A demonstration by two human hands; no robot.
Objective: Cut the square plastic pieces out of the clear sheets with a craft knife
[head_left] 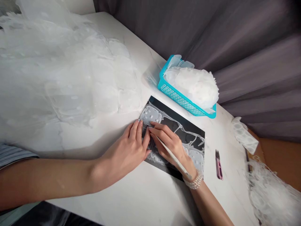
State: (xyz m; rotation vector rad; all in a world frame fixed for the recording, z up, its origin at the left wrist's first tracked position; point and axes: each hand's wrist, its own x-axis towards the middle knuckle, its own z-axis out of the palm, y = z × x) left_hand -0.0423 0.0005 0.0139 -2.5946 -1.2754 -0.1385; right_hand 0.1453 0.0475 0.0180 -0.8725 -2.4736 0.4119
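Observation:
A thin translucent moulded sheet (151, 115), with panels dotted with small raised pads, lies on a black board (168, 125). Large openings show in it, bordered by thin strands. My left hand (127, 142) rests on the sheet's left part, fingers stretched out and pressing down flat. Pinched in my right hand (172, 141) is a slim whitish pen-like tool (175, 159), its shaft running back toward the wrist. Its tip is close to the left fingertips; the fingers hide the exact contact point.
A turquoise basket (175, 96) full of translucent pieces stands behind the board. To the right lie pink-handled thread snips (219, 166). Many translucent sheets (70, 75) pile up at left. Tangled scrap strands (270, 191) and a pale moulded sheet (244, 136) sit at the right edge.

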